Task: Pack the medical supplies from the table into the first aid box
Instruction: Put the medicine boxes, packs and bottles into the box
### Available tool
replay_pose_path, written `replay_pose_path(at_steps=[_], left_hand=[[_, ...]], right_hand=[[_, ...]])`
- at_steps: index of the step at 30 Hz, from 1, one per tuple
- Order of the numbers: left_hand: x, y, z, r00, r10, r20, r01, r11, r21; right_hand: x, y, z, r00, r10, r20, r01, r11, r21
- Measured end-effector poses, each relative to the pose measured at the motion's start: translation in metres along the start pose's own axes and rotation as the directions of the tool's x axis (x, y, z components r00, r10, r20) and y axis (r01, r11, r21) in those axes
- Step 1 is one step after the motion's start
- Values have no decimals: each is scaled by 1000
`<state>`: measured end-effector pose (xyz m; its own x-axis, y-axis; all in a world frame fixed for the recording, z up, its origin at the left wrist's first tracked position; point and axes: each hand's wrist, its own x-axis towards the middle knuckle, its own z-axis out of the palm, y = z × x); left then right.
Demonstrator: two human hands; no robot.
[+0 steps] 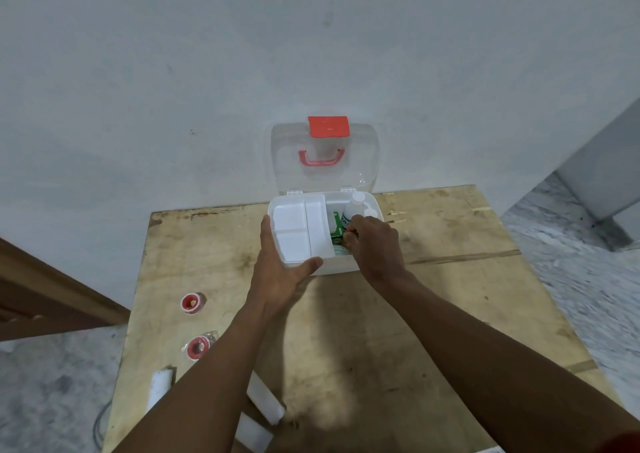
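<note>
The white first aid box (341, 265) stands open at the far side of the wooden table, its clear lid (323, 156) with red latch and handle leaning on the wall. A white divided tray (298, 233) sits tilted over the box's left half; my left hand (282, 269) grips the tray's near-left corner. My right hand (375, 245) reaches into the box's right half, fingers closed around a green box (336, 229). A white bottle (353, 207) stands behind it inside. Two red-and-white tape rolls (190, 303) (198, 347) lie on the table's left.
White flat packets (160, 385) (265, 400) lie near the table's (450, 314) front left, partly hidden by my left forearm. A brown wooden frame (41, 297) is at far left. Speckled floor shows on both sides.
</note>
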<state>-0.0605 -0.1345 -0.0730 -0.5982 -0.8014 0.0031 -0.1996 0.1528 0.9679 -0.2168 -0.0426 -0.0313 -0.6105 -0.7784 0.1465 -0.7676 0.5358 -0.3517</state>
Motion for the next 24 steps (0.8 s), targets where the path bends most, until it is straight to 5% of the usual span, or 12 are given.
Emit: replay_pose_path(at_steps=[13, 24], left_hand=[[1, 1, -1, 1000, 7, 12, -7, 1000, -12], [-1, 4, 0, 1000, 0, 3, 1, 1000, -28]], right_hand=[[9, -9, -6, 989, 45, 139, -12, 974, -225], [9, -3, -4, 994, -29, 105, 48, 981, -187]])
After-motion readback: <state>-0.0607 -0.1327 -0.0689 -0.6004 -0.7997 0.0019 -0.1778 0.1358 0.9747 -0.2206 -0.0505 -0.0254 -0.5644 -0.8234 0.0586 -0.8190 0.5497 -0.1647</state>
